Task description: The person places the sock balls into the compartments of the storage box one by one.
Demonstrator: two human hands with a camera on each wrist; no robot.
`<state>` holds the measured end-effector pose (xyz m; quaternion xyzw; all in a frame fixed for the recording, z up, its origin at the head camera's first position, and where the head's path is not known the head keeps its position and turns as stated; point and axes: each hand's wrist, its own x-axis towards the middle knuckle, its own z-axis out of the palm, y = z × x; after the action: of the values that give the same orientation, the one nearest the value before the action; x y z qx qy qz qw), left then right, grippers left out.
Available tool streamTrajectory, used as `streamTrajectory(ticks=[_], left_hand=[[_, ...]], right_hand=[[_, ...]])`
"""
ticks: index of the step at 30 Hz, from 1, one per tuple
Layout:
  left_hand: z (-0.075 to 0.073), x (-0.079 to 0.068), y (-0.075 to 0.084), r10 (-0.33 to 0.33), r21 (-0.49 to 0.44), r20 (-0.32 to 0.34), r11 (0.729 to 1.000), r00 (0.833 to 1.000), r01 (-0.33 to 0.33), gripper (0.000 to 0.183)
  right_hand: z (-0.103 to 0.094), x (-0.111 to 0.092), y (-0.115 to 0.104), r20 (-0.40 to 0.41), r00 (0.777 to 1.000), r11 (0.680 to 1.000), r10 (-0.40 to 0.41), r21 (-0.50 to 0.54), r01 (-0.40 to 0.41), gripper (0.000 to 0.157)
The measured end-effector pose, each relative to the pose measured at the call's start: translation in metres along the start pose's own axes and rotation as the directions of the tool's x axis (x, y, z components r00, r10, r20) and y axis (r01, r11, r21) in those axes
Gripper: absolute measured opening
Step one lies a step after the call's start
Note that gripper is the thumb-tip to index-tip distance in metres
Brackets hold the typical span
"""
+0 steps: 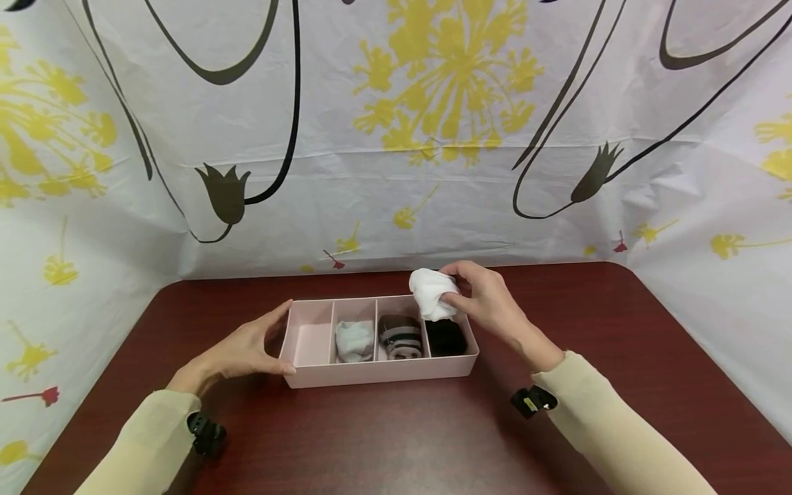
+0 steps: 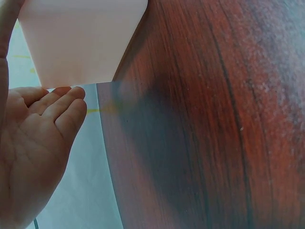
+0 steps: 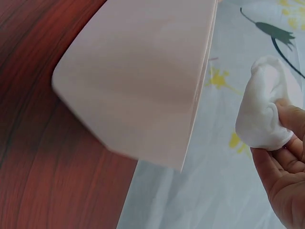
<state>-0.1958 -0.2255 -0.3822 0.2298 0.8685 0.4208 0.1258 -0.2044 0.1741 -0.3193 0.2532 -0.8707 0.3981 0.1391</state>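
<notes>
A pale pink drawer organizer (image 1: 371,373) with several compartments in a row stands on the table. My left hand (image 1: 244,346) spans its left end, thumb at the front corner and fingers at the back corner; in the left wrist view those fingers (image 2: 71,112) touch its wall. My right hand (image 1: 489,302) pinches a rolled white sock (image 1: 431,292) between thumb and fingers, above the organizer's right end. Beneath it lies a black rolled bundle (image 1: 447,338) in the rightmost compartment. A grey-striped rolled sock (image 1: 402,338) and a light grey rolled bundle (image 1: 355,342) fill the middle compartments.
The leftmost compartment (image 1: 312,340) shows its bare floor. Dark reddish wooden table (image 1: 396,433) lies around the organizer. A white patterned sheet (image 1: 346,137) hangs behind the table and along both sides.
</notes>
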Motion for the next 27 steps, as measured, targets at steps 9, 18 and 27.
streamTrajectory(ticks=[9, 18, 27], left_hand=[[-0.001, -0.001, 0.001, -0.014, -0.008, -0.001, 1.0, 1.0, 0.014, 0.118], [-0.001, -0.001, 0.0, -0.017, -0.025, -0.001, 1.0, 1.0, 0.017, 0.119], [-0.002, -0.001, 0.002, -0.001, -0.002, -0.008, 1.0, 1.0, 0.001, 0.116]], right_hand=[[0.027, 0.013, -0.019, 0.02, 0.999, 0.996, -0.033, 0.08, 0.031, 0.028], [0.07, 0.023, -0.046, 0.021, 0.997, 0.984, -0.078, 0.165, 0.074, 0.027], [0.107, 0.033, -0.065, 0.027, 0.996, 0.986, -0.083, 0.145, 0.078, 0.027]])
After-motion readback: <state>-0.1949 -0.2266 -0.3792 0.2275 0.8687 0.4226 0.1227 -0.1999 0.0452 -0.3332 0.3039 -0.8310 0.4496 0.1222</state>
